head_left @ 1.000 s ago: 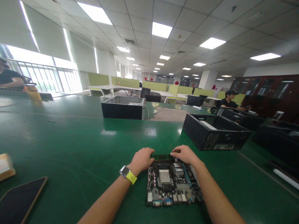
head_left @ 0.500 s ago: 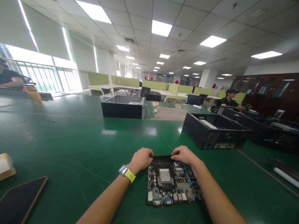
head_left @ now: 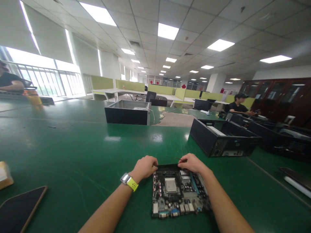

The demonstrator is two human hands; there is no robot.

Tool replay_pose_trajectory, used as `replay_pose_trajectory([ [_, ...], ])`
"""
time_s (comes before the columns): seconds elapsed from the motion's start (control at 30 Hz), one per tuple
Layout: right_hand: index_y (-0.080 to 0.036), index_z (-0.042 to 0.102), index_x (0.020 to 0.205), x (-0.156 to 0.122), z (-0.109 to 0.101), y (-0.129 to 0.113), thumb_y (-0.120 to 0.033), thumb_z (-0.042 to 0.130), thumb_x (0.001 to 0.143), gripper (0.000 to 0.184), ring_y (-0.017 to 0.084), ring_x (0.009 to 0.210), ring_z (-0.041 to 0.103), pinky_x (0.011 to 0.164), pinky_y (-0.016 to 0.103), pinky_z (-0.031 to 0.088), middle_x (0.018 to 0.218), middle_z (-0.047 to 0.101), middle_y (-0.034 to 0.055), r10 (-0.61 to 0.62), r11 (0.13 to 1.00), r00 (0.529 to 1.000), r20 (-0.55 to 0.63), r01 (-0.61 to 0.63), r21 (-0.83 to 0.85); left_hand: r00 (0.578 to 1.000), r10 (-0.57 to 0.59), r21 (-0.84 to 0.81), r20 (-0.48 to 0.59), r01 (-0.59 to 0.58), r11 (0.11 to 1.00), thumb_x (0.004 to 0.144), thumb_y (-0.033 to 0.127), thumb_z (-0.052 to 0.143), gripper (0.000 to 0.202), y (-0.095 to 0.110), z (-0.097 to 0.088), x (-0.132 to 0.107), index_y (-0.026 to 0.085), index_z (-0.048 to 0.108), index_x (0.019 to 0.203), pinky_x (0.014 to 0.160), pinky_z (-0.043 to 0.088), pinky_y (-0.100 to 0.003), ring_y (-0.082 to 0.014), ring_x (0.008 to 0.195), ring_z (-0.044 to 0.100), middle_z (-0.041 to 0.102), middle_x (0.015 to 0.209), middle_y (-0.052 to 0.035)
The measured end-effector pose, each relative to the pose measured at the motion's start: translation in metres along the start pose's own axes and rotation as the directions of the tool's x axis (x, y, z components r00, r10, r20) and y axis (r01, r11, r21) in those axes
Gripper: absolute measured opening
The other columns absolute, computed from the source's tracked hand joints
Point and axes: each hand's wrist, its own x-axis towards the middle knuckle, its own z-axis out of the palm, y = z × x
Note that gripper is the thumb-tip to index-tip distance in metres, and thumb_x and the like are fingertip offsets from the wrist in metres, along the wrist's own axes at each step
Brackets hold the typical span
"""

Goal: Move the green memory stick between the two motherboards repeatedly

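A motherboard (head_left: 170, 197) lies flat on the green table, its ports toward me and a silvery processor (head_left: 171, 185) bare in its socket. Along its far edge runs a long thin black strip (head_left: 167, 167), shaped like a memory module; its exact kind is unclear. My left hand (head_left: 145, 166), wearing a lime-strapped watch (head_left: 129, 182), pinches the strip's left end. At the other end, the fingers of my right hand (head_left: 191, 162) are closed on the strip. A thin dark stick-like piece (head_left: 179, 159) juts out by these fingers; whether they hold it too is hidden.
Beyond the board stand an open black computer case (head_left: 127, 115) and, to the right, another open case (head_left: 223, 139). More case parts (head_left: 279, 136) lie farther right. A dark flat tablet-like object (head_left: 21, 208) is at near left. Two people sit beyond, left and right.
My left hand has shifted slightly left and down in view. More of the thin dark piece shows beside my right fingers. The board sits slightly lower in view.
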Motion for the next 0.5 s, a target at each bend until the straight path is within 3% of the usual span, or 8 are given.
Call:
replay_pose_trajectory([
  [0.33,-0.014,0.068,0.087,-0.002,-0.004,-0.003,-0.044,0.063,0.066,0.038,0.013,0.059,0.055,0.048,0.020,0.039,0.070,0.066,0.0034,0.032,0.998,0.999,0.034,-0.034,0.044,1.000,0.015,-0.018,0.023,-0.015,1.000,0.071,0.035,0.054,0.017,-0.004,0.002,0.001,0.025,0.065,0.081,0.062,0.042,-0.025,-0.0174,0.079,0.059,0.066,0.086,-0.0015],
  [0.4,-0.014,0.069,0.089,-0.002,-0.006,-0.003,-0.047,0.064,0.064,0.042,0.014,0.060,0.055,0.052,0.021,0.040,0.070,0.066,0.0032,0.016,1.000,0.999,-0.027,-0.017,-0.019,0.999,0.034,-0.035,0.015,-0.033,0.999,0.071,0.036,0.055,0.021,-0.004,0.000,0.001,0.025,0.065,0.086,0.066,0.043,-0.026,-0.0178,0.083,0.058,0.065,0.090,-0.0016],
  [0.5,-0.015,0.070,0.084,-0.004,-0.013,-0.004,-0.054,0.058,0.068,0.044,0.017,0.067,0.057,0.058,0.023,0.040,0.071,0.066,0.0039,-0.031,0.997,0.981,-0.193,0.016,-0.081,0.992,0.077,-0.038,-0.098,-0.081,0.996,0.074,0.040,0.053,0.031,0.008,-0.007,-0.003,0.023,0.062,0.099,0.079,0.042,-0.029,-0.0196,0.093,0.055,0.063,0.099,-0.0042],
])
